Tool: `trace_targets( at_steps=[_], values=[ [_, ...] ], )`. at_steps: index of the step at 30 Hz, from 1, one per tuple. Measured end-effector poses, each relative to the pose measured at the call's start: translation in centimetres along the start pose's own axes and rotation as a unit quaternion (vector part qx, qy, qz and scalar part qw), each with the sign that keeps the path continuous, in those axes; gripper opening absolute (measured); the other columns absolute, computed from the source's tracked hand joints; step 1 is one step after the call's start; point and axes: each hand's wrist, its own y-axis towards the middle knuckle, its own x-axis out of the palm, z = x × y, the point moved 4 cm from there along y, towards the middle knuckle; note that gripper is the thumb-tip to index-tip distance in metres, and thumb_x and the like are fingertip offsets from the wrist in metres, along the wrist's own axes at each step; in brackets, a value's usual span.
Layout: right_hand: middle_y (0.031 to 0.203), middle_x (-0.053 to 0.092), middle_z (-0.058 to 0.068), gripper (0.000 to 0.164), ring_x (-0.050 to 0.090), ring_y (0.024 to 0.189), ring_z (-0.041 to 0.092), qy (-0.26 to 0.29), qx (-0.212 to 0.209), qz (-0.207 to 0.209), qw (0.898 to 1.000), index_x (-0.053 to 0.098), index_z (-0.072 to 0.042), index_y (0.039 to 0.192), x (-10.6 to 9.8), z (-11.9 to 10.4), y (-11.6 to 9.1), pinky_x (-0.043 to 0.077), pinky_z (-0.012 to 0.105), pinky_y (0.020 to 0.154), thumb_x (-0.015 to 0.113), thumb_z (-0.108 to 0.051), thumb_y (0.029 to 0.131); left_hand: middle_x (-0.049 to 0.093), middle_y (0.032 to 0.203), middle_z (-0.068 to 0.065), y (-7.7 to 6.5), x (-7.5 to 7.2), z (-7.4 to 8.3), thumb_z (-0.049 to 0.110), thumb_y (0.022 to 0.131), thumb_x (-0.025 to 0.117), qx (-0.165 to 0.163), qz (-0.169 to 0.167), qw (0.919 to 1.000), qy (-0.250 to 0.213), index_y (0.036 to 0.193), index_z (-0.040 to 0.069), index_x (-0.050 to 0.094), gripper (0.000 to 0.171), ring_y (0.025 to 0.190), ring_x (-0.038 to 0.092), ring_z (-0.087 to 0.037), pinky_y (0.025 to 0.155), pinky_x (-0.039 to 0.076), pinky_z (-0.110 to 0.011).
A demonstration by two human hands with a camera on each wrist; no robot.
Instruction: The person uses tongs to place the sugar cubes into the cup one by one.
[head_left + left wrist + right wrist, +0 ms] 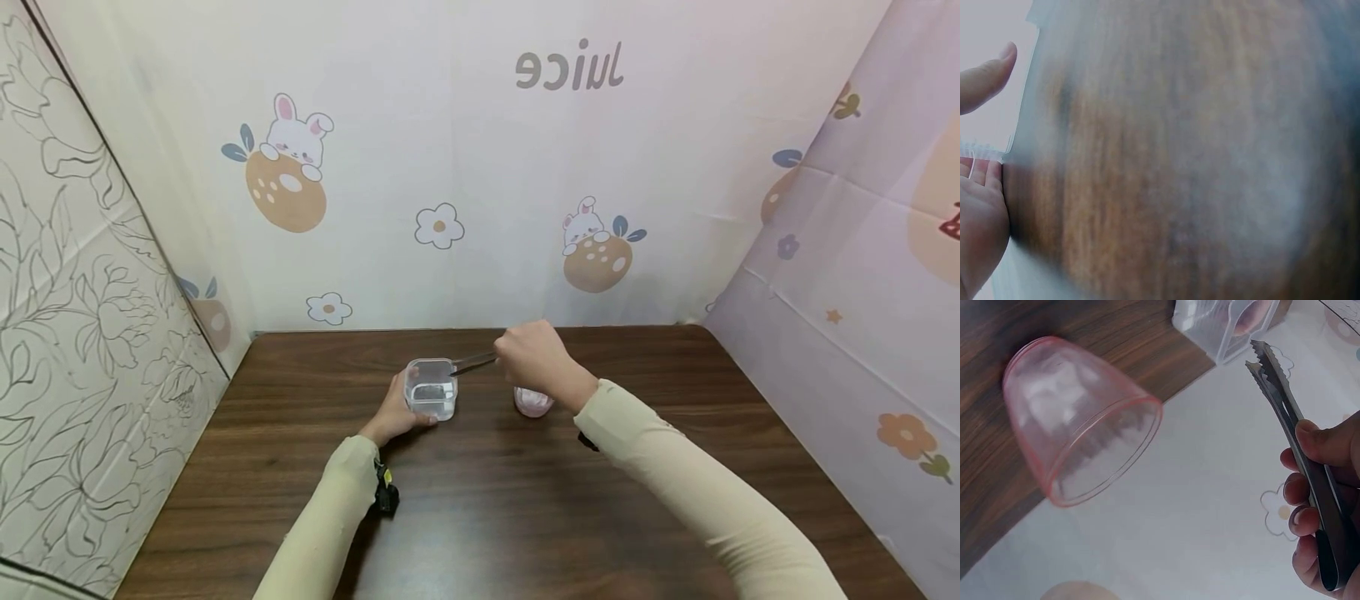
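My left hand (396,412) grips a clear square plastic container (431,408) on the table, thumb along its near side and fingers around the left and back. In the left wrist view only the thumb and part of the palm (982,212) show at the left edge. My right hand (534,357) holds small metal tongs (1304,450) with serrated tips, the two arms squeezed close together. In the head view the tips overlap the container's right rim. Below the right hand stands a pink see-through cup (1079,425) with whitish, clear pieces inside; the hand partly covers it in the head view.
The dark wood-grain table (465,517) runs back to a white cloth wall (487,150) printed with rabbits, fruit and flowers. More printed cloth (847,292) borders the right, and a line-drawn floral panel (82,292) borders the left.
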Motion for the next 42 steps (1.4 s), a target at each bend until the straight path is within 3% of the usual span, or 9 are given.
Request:
trace_targets(
  at_steps=[7, 11, 14, 20, 25, 31, 32, 38, 42],
  values=[
    [0.050, 0.021, -0.006, 0.048, 0.018, 0.049, 0.011, -0.020, -0.012, 0.006, 1.000, 0.035, -0.019, 0.050, 0.0, -1.5, 1.5, 0.020, 0.027, 0.040, 0.077, -0.017, 0.073, 0.030, 0.141, -0.022, 0.0, -0.1, -0.2, -0.009, 0.056, 0.086, -0.004, 0.001, 1.0000, 0.004, 0.142, 0.000, 0.031, 0.102, 0.129, 0.032, -0.037, 0.108, 0.024, -0.047],
    [0.054, 0.016, -0.005, 0.044, 0.016, 0.051, 0.011, -0.026, -0.018, -0.005, 0.999, 0.032, -0.018, 0.053, 0.1, -2.2, 2.6, 0.017, 0.027, 0.044, 0.069, -0.005, 0.075, 0.029, 0.142, -0.022, 0.0, -0.2, -0.1, -0.008, 0.057, 0.085, -0.005, -0.002, 1.0000, 0.003, 0.143, 0.000, 0.029, 0.103, 0.130, 0.030, -0.038, 0.108, 0.023, -0.048],
    [0.057, 0.014, -0.004, 0.040, 0.015, 0.052, 0.011, -0.037, -0.021, -0.011, 0.999, 0.034, -0.017, 0.055, 0.1, -2.7, 3.3, 0.016, 0.027, 0.046, 0.061, 0.004, 0.076, 0.028, 0.142, -0.022, 0.0, -0.2, 0.0, -0.007, 0.058, 0.085, -0.010, -0.005, 0.9999, 0.005, 0.145, 0.001, 0.027, 0.104, 0.130, 0.030, -0.037, 0.108, 0.022, -0.048],
    [0.050, 0.022, -0.006, 0.038, 0.014, 0.051, 0.010, -0.088, -0.032, -0.022, 0.995, 0.048, -0.017, 0.054, 0.3, -3.7, 4.5, 0.018, 0.025, 0.044, 0.065, 0.000, 0.083, 0.029, 0.142, -0.023, 0.0, -0.3, 0.1, -0.006, 0.058, 0.086, -0.010, -0.003, 0.9999, 0.006, 0.144, 0.000, 0.028, 0.103, 0.130, 0.030, -0.039, 0.108, 0.022, -0.050],
    [0.049, 0.025, -0.006, 0.038, 0.015, 0.051, 0.010, -0.108, -0.023, -0.076, 0.991, 0.049, -0.019, 0.054, 0.7, -4.4, 5.3, 0.020, 0.024, 0.043, 0.066, -0.007, 0.085, 0.031, 0.141, -0.022, 0.2, -0.3, -0.3, -0.007, 0.056, 0.086, -0.003, -0.002, 1.0000, 0.003, 0.143, 0.000, 0.029, 0.104, 0.128, 0.032, -0.037, 0.108, 0.022, -0.048],
    [0.053, 0.043, -0.006, 0.024, 0.026, 0.049, 0.009, -0.111, -0.010, -0.171, 0.979, 0.059, -0.019, 0.063, 1.7, -5.2, 6.4, 0.031, 0.025, 0.043, 0.067, -0.019, 0.086, 0.032, 0.140, -0.021, 0.4, -0.4, -0.6, -0.006, 0.055, 0.087, 0.002, 0.002, 1.0000, 0.004, 0.142, 0.000, 0.031, 0.103, 0.126, 0.035, -0.035, 0.107, 0.025, -0.046],
    [0.054, 0.045, -0.006, 0.021, 0.027, 0.049, 0.009, -0.112, -0.010, -0.182, 0.977, 0.061, -0.020, 0.066, 1.8, -5.4, 6.7, 0.032, 0.025, 0.043, 0.067, -0.019, 0.086, 0.033, 0.139, -0.023, 0.1, -0.4, -0.1, -0.007, 0.056, 0.086, 0.003, 0.001, 1.0000, 0.003, 0.142, -0.001, 0.031, 0.102, 0.125, 0.035, -0.037, 0.106, 0.025, -0.047],
    [0.067, 0.058, -0.007, 0.006, 0.034, 0.052, 0.009, -0.126, -0.016, -0.222, 0.967, 0.071, -0.022, 0.083, 2.3, -6.2, 7.6, 0.041, 0.025, 0.047, 0.067, -0.025, 0.086, 0.032, 0.139, -0.024, 0.1, -0.3, -0.1, -0.008, 0.056, 0.085, 0.003, -0.001, 1.0000, 0.000, 0.142, -0.003, 0.029, 0.103, 0.125, 0.035, -0.039, 0.106, 0.025, -0.048],
    [0.069, 0.059, -0.007, 0.008, 0.036, 0.052, 0.009, -0.134, -0.023, -0.242, 0.961, 0.071, -0.022, 0.087, 2.7, -6.6, 7.7, 0.041, 0.025, 0.047, 0.066, -0.028, 0.085, 0.032, 0.140, -0.021, 0.3, -0.3, -0.6, -0.006, 0.056, 0.086, -0.004, -0.001, 1.0000, 0.001, 0.143, 0.000, 0.029, 0.105, 0.126, 0.035, -0.036, 0.106, 0.026, -0.047]
  ],
)
